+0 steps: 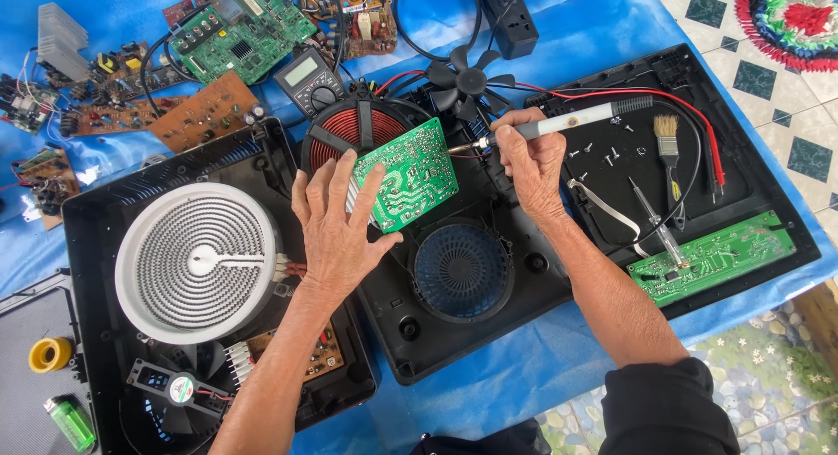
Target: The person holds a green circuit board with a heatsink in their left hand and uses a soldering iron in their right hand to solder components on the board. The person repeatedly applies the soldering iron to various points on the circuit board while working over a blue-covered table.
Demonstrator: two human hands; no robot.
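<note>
Green circuit board (408,183) sits tilted up at the centre of my view, solder side toward me, propped over the black cooker base (454,333) just at five o'clock from the red copper coil (353,128). Starting from the left, I see the white round heating element (196,261) lying in the other opened housing (87,246), out of the way at nine o'clock from the board. My left hand (336,232) comes next: its fingers (362,193) are spread and pressed around the board's left edge, thumb underneath, which I judge keeps the board steady and angled so the joints face up. At three o'clock from the board, my right hand (532,163) has its fingers closed around the white handle of the soldering iron (559,123), held like a pen so the tip meets the board's upper right edge. Further right, the brush (670,154), loose screws (611,154) and a long narrow green board (716,256) rest in the upturned black cover (768,158), which serves as a tray on the blue-covered surface (541,368).
</note>
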